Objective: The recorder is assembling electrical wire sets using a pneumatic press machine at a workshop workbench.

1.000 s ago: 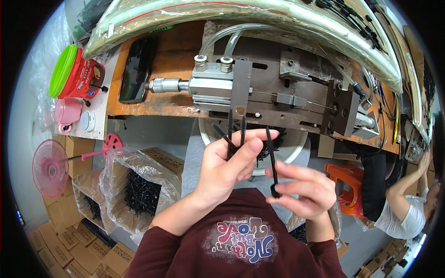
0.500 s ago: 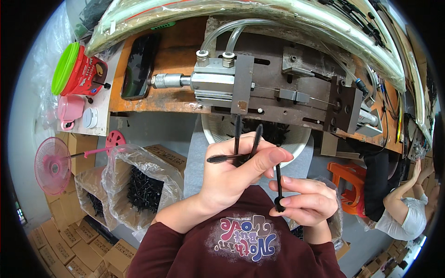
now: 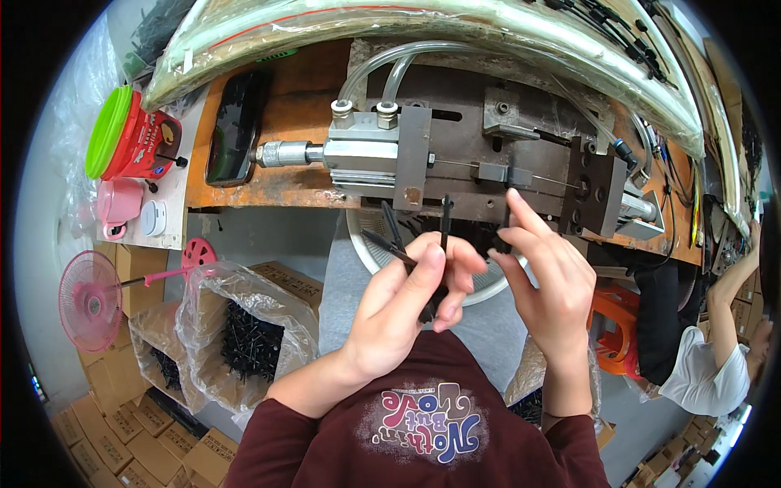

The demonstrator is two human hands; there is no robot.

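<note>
My left hand [image 3: 411,285] is closed around several black mascara wands [image 3: 446,220], whose brush ends fan out above the thumb and fingers. To its right, my right hand [image 3: 551,281] pinches a single black mascara wand [image 3: 506,218] upright between thumb and fingers. The tip of that wand reaches up to the small metal block [image 3: 488,172] on the bench fixture [image 3: 455,183]; whether it touches cannot be made out. Under both hands sits a white basket [image 3: 360,254] of black pieces, partly hidden by them.
A metal air cylinder [image 3: 366,159] with clear hoses is mounted on the wooden bench. A phone [image 3: 234,130], a red bucket [image 3: 150,142] and a pink cup [image 3: 122,203] stand left. Lower left are a pink fan [image 3: 89,301] and plastic-lined boxes [image 3: 252,337]. Another person [image 3: 708,366] is at right.
My right hand has risen from low near my shirt to the fixture with one wand. My left hand has shifted slightly, its wands now tilted differently.
</note>
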